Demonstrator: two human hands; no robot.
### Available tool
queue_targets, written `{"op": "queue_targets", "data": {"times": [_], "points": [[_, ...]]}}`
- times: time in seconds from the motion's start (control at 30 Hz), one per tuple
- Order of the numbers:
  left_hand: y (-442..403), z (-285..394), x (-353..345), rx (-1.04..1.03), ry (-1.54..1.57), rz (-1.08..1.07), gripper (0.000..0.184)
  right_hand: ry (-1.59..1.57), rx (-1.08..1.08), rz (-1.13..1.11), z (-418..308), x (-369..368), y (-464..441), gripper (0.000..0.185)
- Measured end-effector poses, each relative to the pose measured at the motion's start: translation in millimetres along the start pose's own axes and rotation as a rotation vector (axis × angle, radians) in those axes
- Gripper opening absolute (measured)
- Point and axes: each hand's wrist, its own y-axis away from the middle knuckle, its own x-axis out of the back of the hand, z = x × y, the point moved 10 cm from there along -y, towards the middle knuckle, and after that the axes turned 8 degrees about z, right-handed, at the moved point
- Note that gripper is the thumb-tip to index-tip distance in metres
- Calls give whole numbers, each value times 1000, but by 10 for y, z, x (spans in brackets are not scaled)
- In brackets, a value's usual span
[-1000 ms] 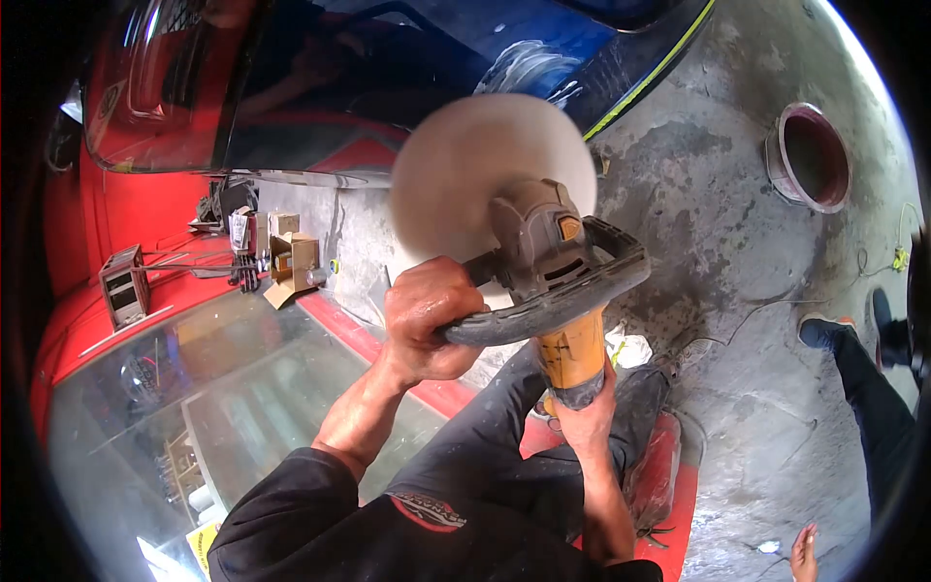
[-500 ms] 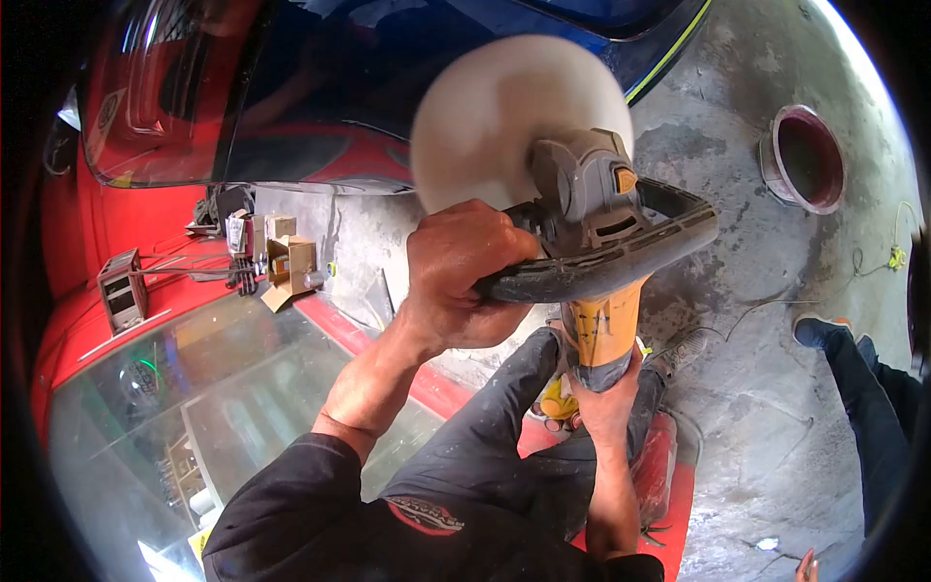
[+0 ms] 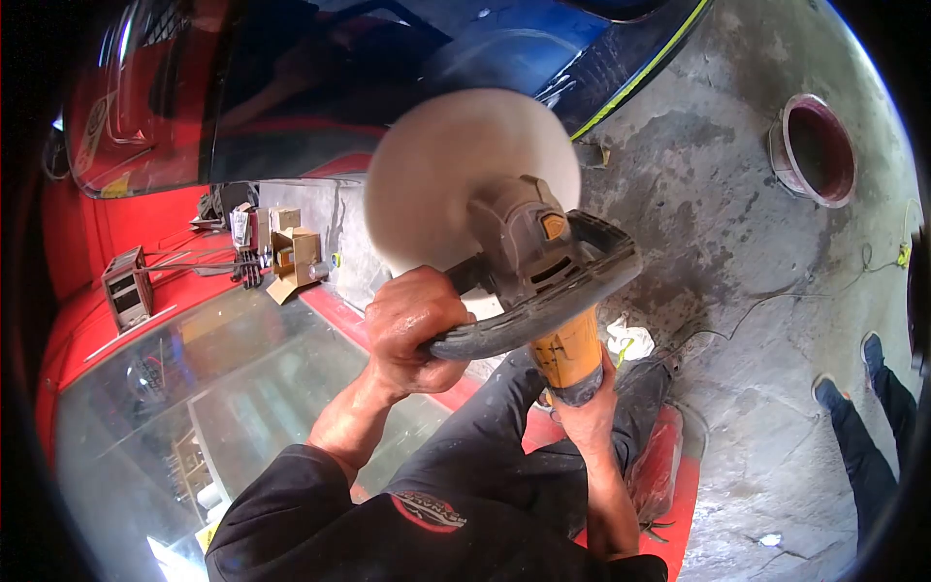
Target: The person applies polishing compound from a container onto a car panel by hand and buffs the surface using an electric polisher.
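My left hand (image 3: 417, 330) is wrapped round the black front handle of a yellow and black power polisher (image 3: 567, 354). Behind it, my right hand (image 3: 590, 412) grips the rear of the tool's yellow body. The large round pale pad (image 3: 470, 179) faces the glossy dark blue car panel (image 3: 339, 87) and is blurred. Whether the pad touches the panel cannot be made out. A faint whitish smear shows on the blue surface just beyond the pad.
A glass-topped surface (image 3: 252, 388) with a red edge lies left, with cardboard boxes (image 3: 293, 262) behind. A round tub (image 3: 819, 150) stands right on the concrete floor (image 3: 737, 407), where a cord runs. Another person's legs (image 3: 858, 446) are at the right edge. A white cloth (image 3: 630, 339) lies near my leg.
Both hands have brought the polisher back down and left from its higher position half a second ago. The white smear on the panel looks thinner than at first. The other person's feet have shifted.
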Motion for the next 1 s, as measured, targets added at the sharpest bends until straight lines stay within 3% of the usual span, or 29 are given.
{"op": "queue_targets", "data": {"times": [0.13,0.2,0.27,0.4,0.57,0.7,0.8,1.0], "points": [[-288,84,-140,-55,-28,-10,19,-35,-89,62,-167,143,-124,93],[-462,127,-263,-97,-53,-31,19,22,-4,96,-400,274,-258,92],[-642,204,-389,-143,-70,-80,18,-54,-174,105,-499,346,-354,91],[-894,255,-551,-176,-47,-50,21,-20,-34,183,-548,499,-499,91],[-701,175,-466,-116,-57,-7,22,-5,-119,134,-414,438,-397,88],[-313,66,-279,-17,-61,-41,21,-24,-39,76,-235,262,-197,91],[-213,61,-223,-11,-63,-30,20,-90,-151,5,-51,159,-73,91],[-539,201,-381,-104,-134,-97,19,-10,-49,93,-451,405,-297,90]]}}
